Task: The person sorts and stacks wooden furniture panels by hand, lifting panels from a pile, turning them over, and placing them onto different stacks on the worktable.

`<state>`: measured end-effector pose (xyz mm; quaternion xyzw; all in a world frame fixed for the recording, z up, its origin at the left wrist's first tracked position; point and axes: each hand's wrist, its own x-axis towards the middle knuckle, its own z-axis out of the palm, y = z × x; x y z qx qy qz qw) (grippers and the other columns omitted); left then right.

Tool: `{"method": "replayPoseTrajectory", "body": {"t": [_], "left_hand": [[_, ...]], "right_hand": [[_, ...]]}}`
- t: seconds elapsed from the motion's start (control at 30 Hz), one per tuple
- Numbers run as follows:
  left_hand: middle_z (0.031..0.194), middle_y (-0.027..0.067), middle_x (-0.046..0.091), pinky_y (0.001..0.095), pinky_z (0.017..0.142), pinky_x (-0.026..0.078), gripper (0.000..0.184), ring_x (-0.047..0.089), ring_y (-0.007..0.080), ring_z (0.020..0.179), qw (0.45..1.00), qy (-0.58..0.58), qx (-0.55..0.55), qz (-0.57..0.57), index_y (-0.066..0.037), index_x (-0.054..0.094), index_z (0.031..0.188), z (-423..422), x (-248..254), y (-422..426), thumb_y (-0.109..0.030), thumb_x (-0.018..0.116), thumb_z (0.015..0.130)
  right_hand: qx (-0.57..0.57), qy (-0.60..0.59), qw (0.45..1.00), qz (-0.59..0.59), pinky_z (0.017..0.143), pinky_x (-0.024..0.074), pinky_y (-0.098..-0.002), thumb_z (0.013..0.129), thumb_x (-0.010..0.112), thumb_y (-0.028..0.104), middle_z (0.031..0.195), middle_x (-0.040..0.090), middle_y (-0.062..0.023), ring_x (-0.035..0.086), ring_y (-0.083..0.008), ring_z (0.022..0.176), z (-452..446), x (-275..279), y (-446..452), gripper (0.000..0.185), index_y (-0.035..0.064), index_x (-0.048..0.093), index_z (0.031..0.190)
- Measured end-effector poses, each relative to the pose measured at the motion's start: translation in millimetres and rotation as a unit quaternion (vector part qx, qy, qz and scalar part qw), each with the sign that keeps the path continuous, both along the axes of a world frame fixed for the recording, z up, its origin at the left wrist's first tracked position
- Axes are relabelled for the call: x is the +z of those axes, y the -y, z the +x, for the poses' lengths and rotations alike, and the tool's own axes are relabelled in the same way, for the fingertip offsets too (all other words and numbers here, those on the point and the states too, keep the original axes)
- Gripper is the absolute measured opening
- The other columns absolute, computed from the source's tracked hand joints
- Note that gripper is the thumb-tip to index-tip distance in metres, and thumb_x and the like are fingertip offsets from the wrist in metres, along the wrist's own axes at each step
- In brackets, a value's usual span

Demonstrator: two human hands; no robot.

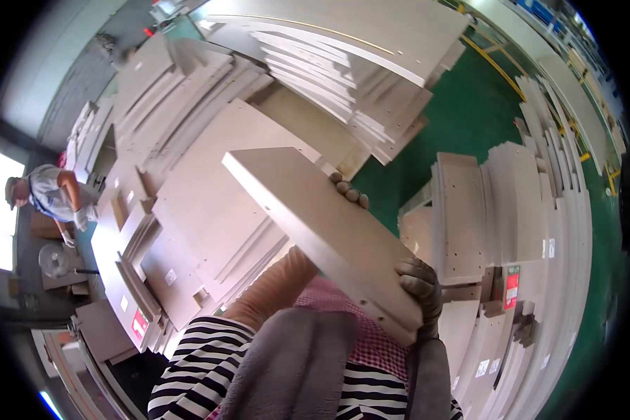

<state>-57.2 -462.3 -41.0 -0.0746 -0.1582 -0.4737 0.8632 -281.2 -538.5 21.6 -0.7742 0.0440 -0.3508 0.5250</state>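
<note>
A long beige furniture panel (322,217) is held up at a slant in front of my chest. Small drilled holes show along its thick near edge. My left hand (348,191) reaches beneath it, and its gloved fingertips curl over the far edge; the palm is hidden by the board. At the lower right end, my right hand (418,281), in a grey-brown glove, wraps round the edge with fingers on the upper face. Behind the raised panel lies a stack of wide flat boards (217,168).
Stacked panels (462,217) with drilled holes stand at the right, near a red-and-green label (512,287). More piled boards (315,77) sit at the back beside the green floor (462,105). At the left, a person (52,192) in a cap and white gloves stands by a fan (53,260).
</note>
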Motion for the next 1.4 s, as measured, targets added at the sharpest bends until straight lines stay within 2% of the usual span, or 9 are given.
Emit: {"method": "replayPoseTrajectory", "body": {"t": [0.23,0.37,0.47,0.6,0.77,0.83,0.9,1.07,1.4], "left_hand": [[0.112,0.0097,0.06,0.0383,0.104,0.038,0.035,0.055,0.0244,0.108,0.973,0.02,0.177,-0.144,-0.001,0.05,0.123,49.9,28.1,-90.6,-0.025,0.042,0.098],[0.114,0.0112,0.06,0.0419,0.099,0.042,0.053,0.055,0.0256,0.11,0.975,0.066,0.206,-0.044,-0.005,0.051,0.122,66.8,-8.0,-207.9,-0.049,0.047,0.094],[0.128,0.0113,0.055,0.0503,0.104,0.038,0.092,0.05,0.0302,0.119,0.882,-0.075,0.33,0.329,-0.014,0.044,0.135,38.2,35.7,-279.5,-0.079,0.05,0.071],[0.134,0.0105,0.051,0.0507,0.105,0.037,0.082,0.049,0.0295,0.122,0.831,-0.103,0.411,0.36,-0.011,0.043,0.137,16.2,48.6,-355.0,-0.066,0.061,0.078],[0.133,0.0136,0.05,0.0393,0.104,0.041,0.07,0.048,0.0252,0.122,0.791,-0.158,0.454,0.378,-0.004,0.041,0.136,-0.9,28.4,-435.5,-0.053,0.058,0.089],[0.131,0.014,0.05,0.0382,0.102,0.042,0.069,0.049,0.0246,0.119,0.798,-0.181,0.448,0.361,-0.004,0.041,0.136,-2.3,26.7,-463.2,-0.052,0.058,0.089],[0.129,0.0141,0.051,0.0388,0.101,0.043,0.07,0.05,0.0248,0.118,0.77,-0.189,0.459,0.4,-0.004,0.042,0.135,-2.6,27.8,-487.3,-0.052,0.06,0.088],[0.131,0.0125,0.052,0.048,0.102,0.041,0.076,0.05,0.0273,0.12,0.748,-0.199,0.504,0.383,-0.008,0.042,0.135,2.7,1.9,-542.7,-0.054,0.068,0.08],[0.138,0.0114,0.045,0.0488,0.108,0.033,0.087,0.042,0.0309,0.127,0.714,-0.13,0.615,0.308,-0.008,0.038,0.139,-23.6,33.9,-650.9,-0.059,0.069,0.076]], "right_hand": [[0.14,0.004,0.95,-0.28,0.095,0.0434,-0.0451,0.068,0.067,0.019,0.109,0.061,-0.0116,0.058,-0.0318,0.107,68.4,45.4,-64.3,0.041,0.0134,0.058,0.107],[0.247,-0.025,0.968,0.031,0.09,0.0476,-0.0388,0.079,0.07,0.027,0.116,0.06,-0.0093,0.057,-0.0242,0.109,87.1,33.9,-118.9,0.041,0.0095,0.056,0.115],[0.355,-0.152,0.907,0.169,0.083,0.0508,-0.0349,0.081,0.07,0.029,0.114,0.062,-0.0069,0.059,-0.0194,0.104,97.4,25.7,-135.6,0.046,0.0063,0.055,0.118],[0.453,-0.183,0.872,-0.026,0.09,0.0476,-0.0374,0.086,0.064,0.051,0.118,0.061,-0.015,0.058,-0.0213,0.107,115.5,-55.3,-125.2,0.067,0.0008,0.052,0.129],[0.376,-0.235,0.89,-0.101,0.09,0.0481,-0.0346,0.084,0.064,0.041,0.122,0.059,-0.0136,0.059,-0.0262,0.109,167.8,-77.2,-174.8,0.06,0.0048,0.05,0.13],[0.525,-0.308,0.517,0.602,0.098,0.043,-0.0321,0.085,0.061,0.049,0.129,0.055,-0.0114,0.053,-0.0221,0.117,193.3,0.9,-236.1,0.07,0.0027,0.045,0.135],[0.483,-0.34,0.684,0.427,0.101,0.0384,-0.0314,0.085,0.061,0.051,0.129,0.052,-0.0092,0.049,-0.019,0.119,200.1,54.1,-281.3,0.073,0.0003,0.044,0.135],[0.476,-0.311,0.82,0.058,0.101,0.0361,-0.0335,0.091,0.056,0.047,0.132,0.049,-0.0136,0.048,-0.0225,0.117,249.3,15.0,-321.5,0.071,-0.0025,0.037,0.138],[0.519,-0.237,0.815,0.099,0.099,0.0371,-0.0338,0.088,0.062,0.038,0.116,0.062,-0.0079,0.053,-0.0185,0.111,297.0,-1.1,-387.4,0.05,-0.0002,0.059,0.121]]}}
